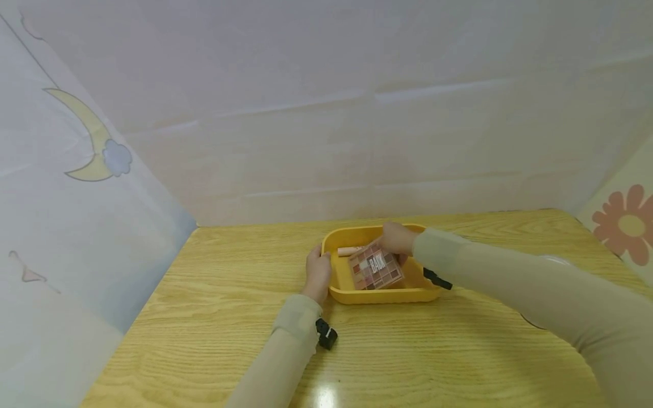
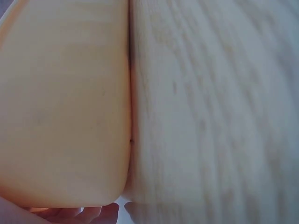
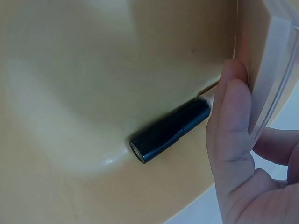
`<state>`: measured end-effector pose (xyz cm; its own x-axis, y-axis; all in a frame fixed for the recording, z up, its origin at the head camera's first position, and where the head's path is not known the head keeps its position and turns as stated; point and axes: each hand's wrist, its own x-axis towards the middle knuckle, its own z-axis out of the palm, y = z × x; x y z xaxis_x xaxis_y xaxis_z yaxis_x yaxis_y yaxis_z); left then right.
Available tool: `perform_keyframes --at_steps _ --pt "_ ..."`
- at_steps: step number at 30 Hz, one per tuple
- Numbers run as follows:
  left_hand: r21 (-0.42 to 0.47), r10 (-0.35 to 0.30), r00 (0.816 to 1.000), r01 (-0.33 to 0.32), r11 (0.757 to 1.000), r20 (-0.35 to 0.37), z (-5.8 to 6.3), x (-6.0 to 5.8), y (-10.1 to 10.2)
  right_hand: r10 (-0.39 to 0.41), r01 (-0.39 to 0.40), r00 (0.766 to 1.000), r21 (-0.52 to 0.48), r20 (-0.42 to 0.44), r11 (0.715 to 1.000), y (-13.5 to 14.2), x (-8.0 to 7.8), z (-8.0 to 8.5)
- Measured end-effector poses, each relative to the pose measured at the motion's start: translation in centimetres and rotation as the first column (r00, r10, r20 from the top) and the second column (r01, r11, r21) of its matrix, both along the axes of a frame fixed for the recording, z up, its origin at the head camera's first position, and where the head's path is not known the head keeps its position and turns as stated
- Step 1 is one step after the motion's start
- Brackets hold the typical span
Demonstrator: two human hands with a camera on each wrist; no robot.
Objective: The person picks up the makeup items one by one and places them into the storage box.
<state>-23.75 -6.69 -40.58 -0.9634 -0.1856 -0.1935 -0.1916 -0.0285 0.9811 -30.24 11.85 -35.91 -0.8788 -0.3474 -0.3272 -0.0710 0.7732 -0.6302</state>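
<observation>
An eyeshadow palette point(image 1: 376, 265) with a clear lid and white lettering is tilted over the inside of a yellow plastic bin point(image 1: 388, 297). My right hand point(image 1: 398, 238) pinches its upper right edge, thumb on one face and fingers on the other, as the right wrist view shows point(image 3: 238, 154). At the bin's left end, my left hand point(image 1: 318, 273) grips the wall and rim; its fingertips point(image 2: 93, 213) show at the bin's end in the left wrist view. Inside the bin lie a pale pink tube point(image 1: 349, 251) and a black cylindrical tube point(image 3: 170, 130).
The bin stands on a wood-grain table point(image 1: 229, 317) near its back edge. A pale cloth wall point(image 1: 285, 141) rises right behind. A round, clear-rimmed thing point(image 1: 556, 260) at the right is mostly hidden by my right sleeve.
</observation>
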Motion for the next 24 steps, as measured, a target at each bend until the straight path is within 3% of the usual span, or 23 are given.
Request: perform_keyframes --at_steps 24 --pt "-0.014 0.017 1.000 -0.017 1.000 -0.020 -0.2 -0.1 0.1 0.035 -0.036 0.999 0.049 0.012 0.998 -1.5 0.1 -0.4"
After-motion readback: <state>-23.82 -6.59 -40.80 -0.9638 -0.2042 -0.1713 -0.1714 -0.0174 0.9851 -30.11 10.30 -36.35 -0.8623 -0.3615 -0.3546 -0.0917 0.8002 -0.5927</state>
